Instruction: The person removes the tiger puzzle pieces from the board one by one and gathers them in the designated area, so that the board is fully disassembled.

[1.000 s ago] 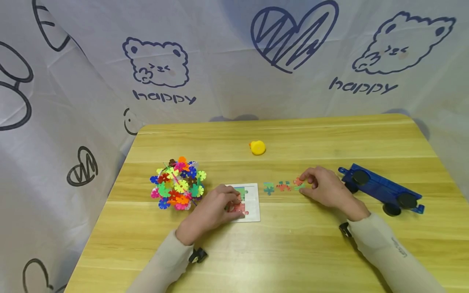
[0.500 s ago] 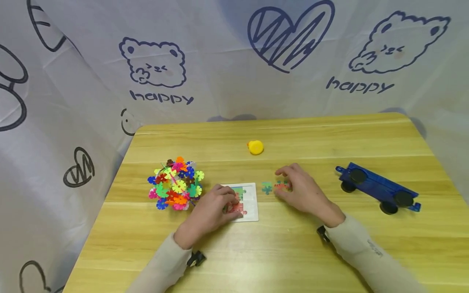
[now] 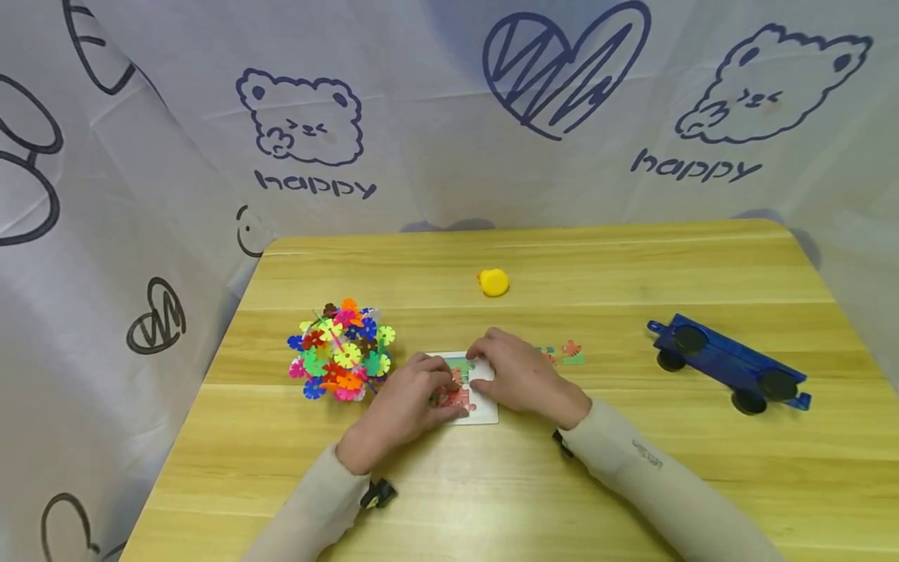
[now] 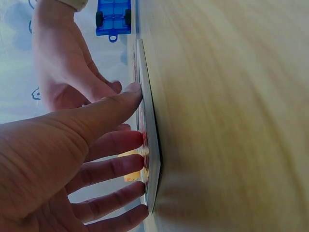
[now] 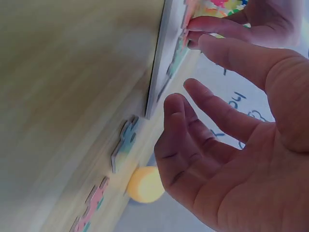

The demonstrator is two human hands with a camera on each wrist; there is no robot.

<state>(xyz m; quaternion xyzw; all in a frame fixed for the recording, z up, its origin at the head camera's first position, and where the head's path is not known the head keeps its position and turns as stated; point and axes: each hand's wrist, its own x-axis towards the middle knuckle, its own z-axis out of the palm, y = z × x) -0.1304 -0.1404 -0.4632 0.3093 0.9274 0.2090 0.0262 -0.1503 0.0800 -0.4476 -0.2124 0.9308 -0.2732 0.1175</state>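
Note:
My left hand (image 3: 410,390) rests its fingertips on the red and green jigsaw pieces (image 3: 456,396) fitted in a white puzzle tray (image 3: 485,410). The left wrist view shows its thumb (image 4: 111,108) and spread fingers touching the near face of the tray. Over the tray's right part hovers my right hand (image 3: 523,376), thumb and fingers apart, with nothing seen between them in the right wrist view. Beneath it, on the table, lies a teal-green jigsaw piece (image 5: 124,142), hidden in the head view. Farther right is a red and green piece (image 3: 573,353), beside another partly covered one (image 3: 548,356).
A bunch of colourful plastic flower pieces (image 3: 340,351) stands left of the tray. Behind it sits a yellow toy duck (image 3: 495,282). A blue toy vehicle (image 3: 730,361) with black wheels lies at the right of the wooden table (image 3: 562,484).
My right hand has moved left, from the rightmost loose jigsaw piece, across the others, to the tray. The rightmost loose piece is uncovered. My left hand has stayed in place.

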